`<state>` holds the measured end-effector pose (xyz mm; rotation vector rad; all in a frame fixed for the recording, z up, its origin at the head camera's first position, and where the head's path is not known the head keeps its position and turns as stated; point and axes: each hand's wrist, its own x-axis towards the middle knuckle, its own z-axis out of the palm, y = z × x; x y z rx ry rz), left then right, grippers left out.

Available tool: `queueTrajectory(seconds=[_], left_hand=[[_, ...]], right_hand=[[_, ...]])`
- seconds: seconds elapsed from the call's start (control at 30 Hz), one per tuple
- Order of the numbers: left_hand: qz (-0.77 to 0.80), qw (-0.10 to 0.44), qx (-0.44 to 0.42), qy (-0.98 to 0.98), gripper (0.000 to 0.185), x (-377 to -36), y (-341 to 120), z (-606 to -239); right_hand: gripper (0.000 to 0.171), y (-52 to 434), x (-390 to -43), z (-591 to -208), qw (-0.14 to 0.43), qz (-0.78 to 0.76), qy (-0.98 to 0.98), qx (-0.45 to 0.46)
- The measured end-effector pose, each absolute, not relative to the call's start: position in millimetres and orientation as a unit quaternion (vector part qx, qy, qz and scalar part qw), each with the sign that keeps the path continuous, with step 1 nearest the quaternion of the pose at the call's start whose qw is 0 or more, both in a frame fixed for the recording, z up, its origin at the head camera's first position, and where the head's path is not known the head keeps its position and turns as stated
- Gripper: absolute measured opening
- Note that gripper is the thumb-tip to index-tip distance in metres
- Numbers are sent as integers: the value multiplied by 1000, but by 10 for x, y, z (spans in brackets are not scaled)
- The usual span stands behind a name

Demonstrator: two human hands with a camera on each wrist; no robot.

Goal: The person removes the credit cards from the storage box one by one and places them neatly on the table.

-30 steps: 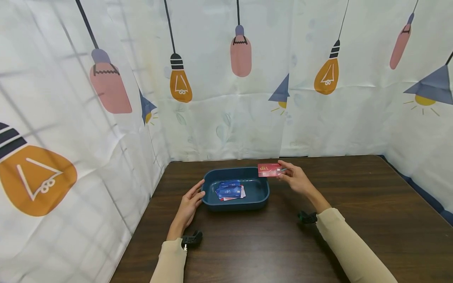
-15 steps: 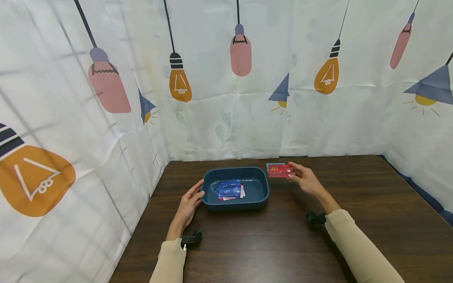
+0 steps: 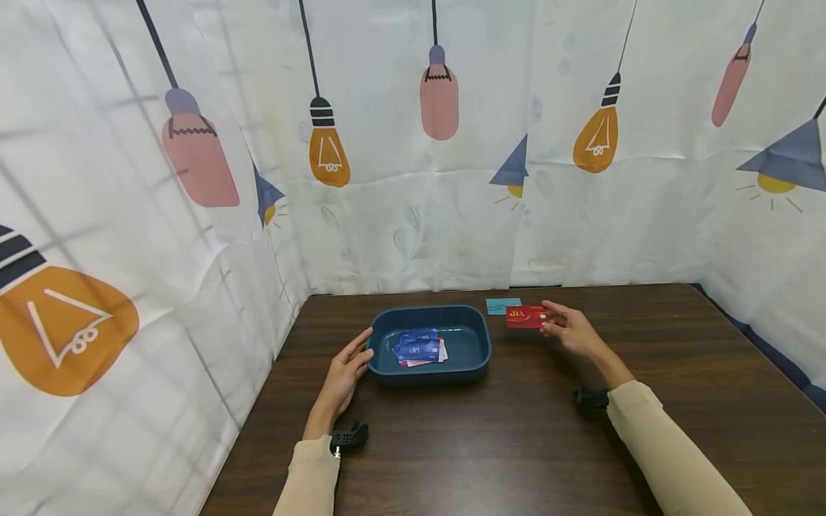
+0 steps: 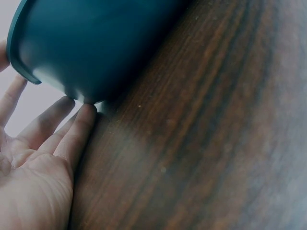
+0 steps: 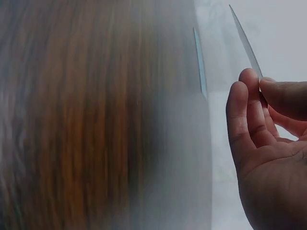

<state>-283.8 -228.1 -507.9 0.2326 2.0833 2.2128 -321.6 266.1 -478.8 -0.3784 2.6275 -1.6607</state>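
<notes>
My right hand (image 3: pixel 571 331) pinches a red VIP card (image 3: pixel 525 317) by its right end, above the table and right of the tray. Edge-on, the same red card (image 5: pixel 246 42) shows between thumb and fingers in the right wrist view. A light blue card (image 3: pixel 498 307) lies on the table, just behind and left of it. My left hand (image 3: pixel 345 376) touches the left end of a dark blue tray (image 3: pixel 474 369). In the left wrist view, fairly straight fingertips (image 4: pixel 88 111) rest against the tray's outer wall (image 4: pixel 96 48). Inside it lie several overlapping cards, with a blue VIP card (image 3: pixel 418 350) on top.
The dark brown wooden table (image 3: pixel 464 444) carries the tray near its back edge. A white curtain (image 3: pixel 413 236) printed with lamps hangs behind the table and along both sides. Each wrist wears a black strap (image 3: pixel 350 435).
My right hand has carried the red card rightward and slightly toward me, away from the tray's rim. The light blue card, earlier mostly covered, now shows on the table. My left hand stays put.
</notes>
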Motion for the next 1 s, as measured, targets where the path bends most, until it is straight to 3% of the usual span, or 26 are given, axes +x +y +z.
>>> queueTrajectory(seconds=[1.0], left_hand=[[734, 45, 73, 674, 52, -2846, -2280, -5091]], right_hand=[[58, 3130, -3267, -4904, 34, -410, 905, -103]])
